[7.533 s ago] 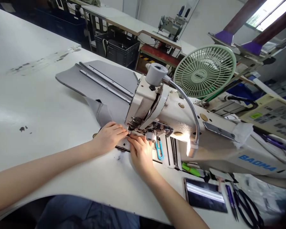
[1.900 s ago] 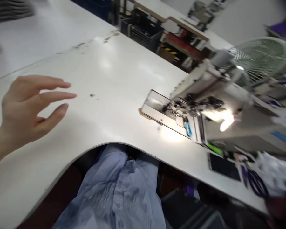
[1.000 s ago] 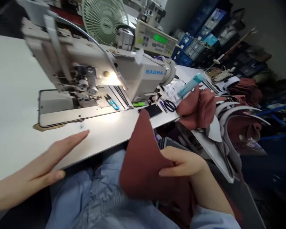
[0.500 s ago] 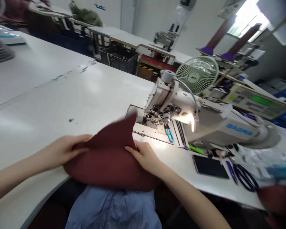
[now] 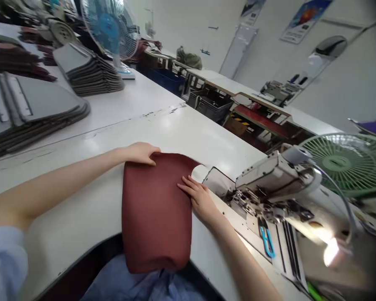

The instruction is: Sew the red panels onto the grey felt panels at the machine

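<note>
My left hand rests on the far left corner of the red cloth. My fingers curl over that corner and pinch it. My right hand lies flat on the right edge of the cloth, fingers straight and spread a little, not clamped on anything. It only presses down.

The cloth lies on the white counter, at the near edge. Its near end hangs over that edge, above my blue lap. The far right corner of the cloth is cut in a round dip.

The sewing machine stands just to the right of my right hand. Its metal plate is near my fingertips, but the cloth does not touch it. Blue snips lie on the machine bed. A green fan stands behind the machine.

At the far left of the counter lie stacks of grey pieces, well apart from my hands. A blue fan stands behind them.
</note>
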The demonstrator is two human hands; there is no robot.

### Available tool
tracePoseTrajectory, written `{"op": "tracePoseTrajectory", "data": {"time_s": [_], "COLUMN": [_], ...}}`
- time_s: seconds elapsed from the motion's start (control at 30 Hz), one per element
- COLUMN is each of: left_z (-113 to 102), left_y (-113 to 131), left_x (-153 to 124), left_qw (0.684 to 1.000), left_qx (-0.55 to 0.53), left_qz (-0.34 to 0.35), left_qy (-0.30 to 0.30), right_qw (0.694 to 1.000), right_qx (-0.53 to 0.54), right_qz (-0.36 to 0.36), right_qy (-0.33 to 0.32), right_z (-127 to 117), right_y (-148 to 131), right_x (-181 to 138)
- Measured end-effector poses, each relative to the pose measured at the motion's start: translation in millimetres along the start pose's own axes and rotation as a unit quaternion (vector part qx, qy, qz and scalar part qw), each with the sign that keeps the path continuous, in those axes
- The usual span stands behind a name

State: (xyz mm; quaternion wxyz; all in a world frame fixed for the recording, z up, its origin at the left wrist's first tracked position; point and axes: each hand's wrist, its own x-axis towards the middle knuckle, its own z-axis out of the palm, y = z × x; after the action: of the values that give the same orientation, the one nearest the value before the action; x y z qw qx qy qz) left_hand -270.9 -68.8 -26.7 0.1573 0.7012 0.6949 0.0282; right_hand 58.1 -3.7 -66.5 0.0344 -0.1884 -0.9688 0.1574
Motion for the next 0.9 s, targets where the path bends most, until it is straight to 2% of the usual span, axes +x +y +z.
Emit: {"op": "tracePoseTrajectory", "data": {"time_s": [0.07,0.13,0.17,0.27,0.33,0.4,0.47,0.53,0.6,0.63,0.67,0.77,0.83,0.9], "left_z": [-16.4,-25.9,-27.7,-23.9,-19.2,-16.5,-14.9,-10.3,1.9,11.3,22.6,57.1,70.3,70.5], "left_y": [-12.6,-21.4,-23.5,-19.6,-9.4,5.4,23.6,43.4,61.8,69.1,74.3,74.4,62.9,47.7], "left_x": [-5.8,-10.3,-10.2,-0.2,6.6,3.0,-17.7,-54.8,-98.5,-118.5,-134.9,-154.8,-146.5,-132.6], "left_qw": [0.997,0.996,0.997,0.993,0.986,0.978,0.974,0.968,0.953,0.945,0.946,0.928,0.896,0.876], "left_qx": [-0.038,-0.033,-0.014,0.049,0.073,0.092,0.078,0.011,-0.068,-0.073,-0.049,0.125,0.217,0.234], "left_qz": [0.02,-0.003,-0.031,-0.107,-0.123,-0.116,-0.057,0.075,0.237,0.292,0.296,0.264,0.212,0.155], "left_qy": [-0.063,-0.081,-0.066,0.029,0.09,0.144,0.207,0.239,0.177,0.126,0.122,0.232,0.323,0.393], "right_qw": [0.999,0.998,0.998,0.997,0.997,0.998,0.999,0.998,0.997,0.997,0.996,0.995,0.995,0.996], "right_qx": [0.033,0.052,0.057,0.051,0.034,0.014,0.004,0.007,0.011,0.009,0.005,0.0,-0.003,-0.013], "right_qz": [0.009,0.011,0.011,0.018,0.03,0.043,0.048,0.052,0.061,0.067,0.074,0.086,0.085,0.082], "right_qy": [-0.014,-0.022,-0.031,-0.055,-0.056,-0.032,0.005,0.029,0.04,0.045,0.051,0.053,0.041,0.03], "right_z": [-1.5,-2.7,-3.5,-5.9,-5.7,-2.9,1.4,5.2,7.0,6.9,6.4,3.7,2.7,3.3], "right_y": [6.0,9.8,10.6,7.5,3.1,0.4,2.1,8.4,17.0,21.4,25.4,34.4,37.5,38.6], "right_x": [7.4,9.6,9.7,10.3,13.1,18.4,25.9,35.0,44.5,48.8,52.6,58.9,59.2,57.8]}}
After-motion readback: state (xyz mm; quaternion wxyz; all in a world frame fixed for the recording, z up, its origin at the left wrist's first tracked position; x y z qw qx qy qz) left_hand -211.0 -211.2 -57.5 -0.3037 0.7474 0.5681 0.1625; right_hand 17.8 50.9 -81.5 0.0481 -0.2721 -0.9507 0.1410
